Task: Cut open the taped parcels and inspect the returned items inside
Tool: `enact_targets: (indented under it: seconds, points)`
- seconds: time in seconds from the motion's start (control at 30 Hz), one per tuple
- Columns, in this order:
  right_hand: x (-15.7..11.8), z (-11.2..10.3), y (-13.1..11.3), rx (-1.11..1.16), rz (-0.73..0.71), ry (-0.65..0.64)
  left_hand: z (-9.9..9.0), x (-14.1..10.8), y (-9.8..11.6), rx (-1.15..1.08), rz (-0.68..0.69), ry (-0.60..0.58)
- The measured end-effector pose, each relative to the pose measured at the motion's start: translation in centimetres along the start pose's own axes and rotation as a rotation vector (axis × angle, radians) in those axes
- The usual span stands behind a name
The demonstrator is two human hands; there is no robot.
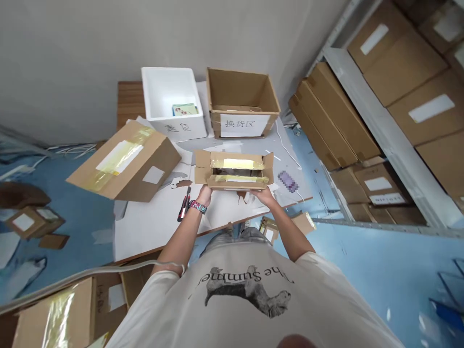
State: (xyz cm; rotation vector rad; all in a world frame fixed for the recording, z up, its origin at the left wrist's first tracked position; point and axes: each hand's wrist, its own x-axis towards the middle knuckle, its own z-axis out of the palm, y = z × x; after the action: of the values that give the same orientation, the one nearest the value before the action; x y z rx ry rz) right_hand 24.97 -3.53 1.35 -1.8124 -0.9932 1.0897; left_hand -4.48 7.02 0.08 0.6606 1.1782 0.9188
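Observation:
Both my hands hold a small opened cardboard box [234, 169] by its near edge, just above the white board tabletop [155, 232]. My left hand [205, 195] grips its near left side and my right hand [263, 195] its near right side. Yellow tape strips cross its top, and its flaps stand open. Its inside is mostly hidden. A black and red utility knife [184, 205] sits just left of my left wrist, apparently not in my grip. A taped cardboard box [128, 162] lies tilted on the board's left side.
Along the wall stand a white foam box [155, 96] holding a printed card and an open labelled carton [241, 92]. A pixelated purple object [288, 181] and a white cable lie on the right. Metal shelves [384, 125] stacked with cartons line the right side.

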Motion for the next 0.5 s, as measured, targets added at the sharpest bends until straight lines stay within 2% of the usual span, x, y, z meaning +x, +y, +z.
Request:
enact_targets:
  seconds: [0.1, 0.2, 0.37, 0.5]
  points:
    - [-3.8, -2.6, 1.1, 0.008, 0.011, 0.103, 2.1, -1.2, -0.3, 0.072, -0.02, -0.096]
    - [-8.5, -6.1, 2.6, 0.023, 0.021, 0.197, 5.7, -2.9, -1.3, 0.124, -0.01, -0.235]
    - [-18.7, -13.6, 6.3, 0.026, 0.075, 0.403, 13.9, -7.7, -4.8, 0.27, -0.079, -0.486]
    - [-27.5, -19.2, 9.8, 0.002, 0.143, 0.566, 21.0, -13.0, -8.8, 0.455, -0.109, -0.772]
